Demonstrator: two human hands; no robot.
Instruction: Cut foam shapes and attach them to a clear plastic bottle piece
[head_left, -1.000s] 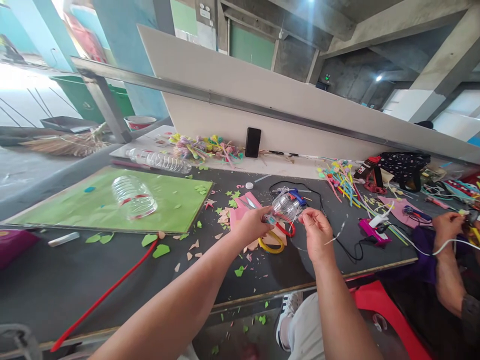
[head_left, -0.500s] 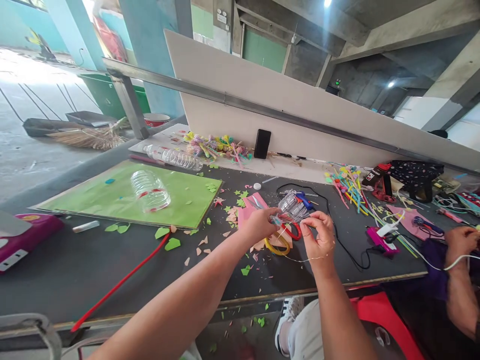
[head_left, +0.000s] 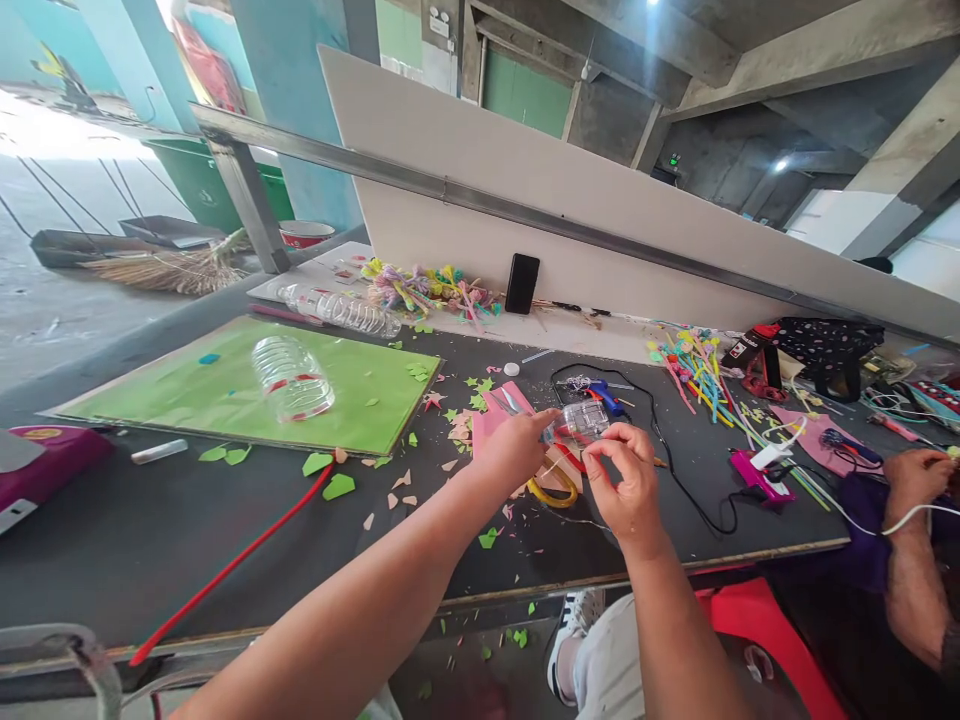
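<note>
My left hand (head_left: 516, 447) grips a clear plastic bottle piece (head_left: 579, 421) just above the dark worktable (head_left: 150, 540). My right hand (head_left: 626, 478) is beside it, thumb and fingers pinched on a thin pale thread (head_left: 551, 468) that runs from the piece. Under my hands lie yellow-handled scissors (head_left: 551, 492), red-handled scissors and pink paper (head_left: 491, 415). A blue glue gun (head_left: 604, 393) with a black cord lies just beyond the piece.
A green sheet (head_left: 225, 395) carries a cut clear bottle (head_left: 291, 378); a whole bottle (head_left: 341, 310) lies behind. A red cord (head_left: 232, 565) crosses the table front. Coloured sticks (head_left: 694, 370), a phone (head_left: 522, 283) and paper scraps are scattered. Another person's hand (head_left: 911, 475) works at the right.
The bottle piece has come down closer to the table. My right hand moved left and lower, now pinching the thread beside the piece. The view shifted slightly.
</note>
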